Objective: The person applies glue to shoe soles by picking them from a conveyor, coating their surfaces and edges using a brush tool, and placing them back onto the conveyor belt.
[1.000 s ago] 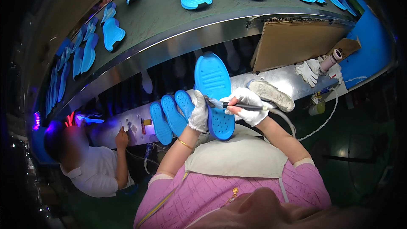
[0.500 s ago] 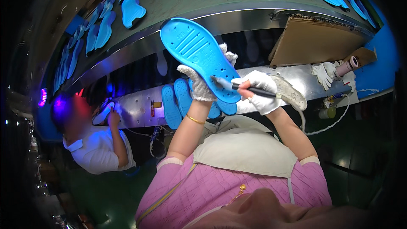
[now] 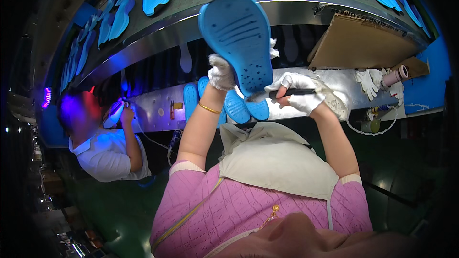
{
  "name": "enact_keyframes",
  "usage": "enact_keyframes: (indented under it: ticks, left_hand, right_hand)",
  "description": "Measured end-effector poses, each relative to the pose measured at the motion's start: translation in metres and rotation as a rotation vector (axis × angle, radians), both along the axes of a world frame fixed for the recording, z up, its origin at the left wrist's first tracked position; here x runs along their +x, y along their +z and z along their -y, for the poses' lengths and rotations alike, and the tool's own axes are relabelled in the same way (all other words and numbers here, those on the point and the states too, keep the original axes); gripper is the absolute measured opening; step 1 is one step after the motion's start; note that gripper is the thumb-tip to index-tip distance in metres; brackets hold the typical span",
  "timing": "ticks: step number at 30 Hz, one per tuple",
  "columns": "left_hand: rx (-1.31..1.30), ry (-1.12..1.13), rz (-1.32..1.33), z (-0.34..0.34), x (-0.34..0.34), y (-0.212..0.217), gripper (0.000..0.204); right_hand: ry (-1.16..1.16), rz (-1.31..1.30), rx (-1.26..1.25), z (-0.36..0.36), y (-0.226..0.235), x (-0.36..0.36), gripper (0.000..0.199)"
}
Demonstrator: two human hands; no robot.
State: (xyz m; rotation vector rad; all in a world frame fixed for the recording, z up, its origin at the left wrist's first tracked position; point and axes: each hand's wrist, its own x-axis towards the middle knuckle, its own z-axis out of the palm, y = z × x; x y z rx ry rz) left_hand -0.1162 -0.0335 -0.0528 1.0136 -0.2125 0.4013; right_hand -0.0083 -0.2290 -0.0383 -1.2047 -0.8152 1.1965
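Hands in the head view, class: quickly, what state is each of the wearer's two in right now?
Left hand: closed on the blue sole.
Right hand: closed around the brush.

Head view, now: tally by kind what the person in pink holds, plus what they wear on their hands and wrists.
Blue sole, in the left grip: 1
Brush, in the right grip: 1
White gloves, worn: 2
Gold bangle, on the left wrist: 1
Total: 5
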Motion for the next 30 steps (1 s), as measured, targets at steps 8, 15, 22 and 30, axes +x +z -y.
enact_keyframes:
  ticks: [8, 15, 22, 30]
  left_hand:
    - [0.065, -0.195, -0.262, -0.005, 0.018, 0.016, 0.104]
    - [0.236, 0.060, -0.634, -0.006, 0.028, 0.024, 0.054]
    - [0.170, 0.036, -0.769, -0.003, 0.030, 0.029, 0.051]
    - [0.134, 0.043, -0.758, -0.005, 0.023, 0.021, 0.052]
  right_hand:
    - [-0.056, 0.482, 0.297, 0.000, 0.011, 0.000, 0.010]
    - [0.033, 0.052, 0.202, -0.002, 0.007, 0.007, 0.012]
    - [0.037, 0.399, 0.218, -0.001, 0.006, 0.008, 0.016]
    - [-0.005, 0.431, 0.186, 0.000, 0.004, 0.019, 0.012]
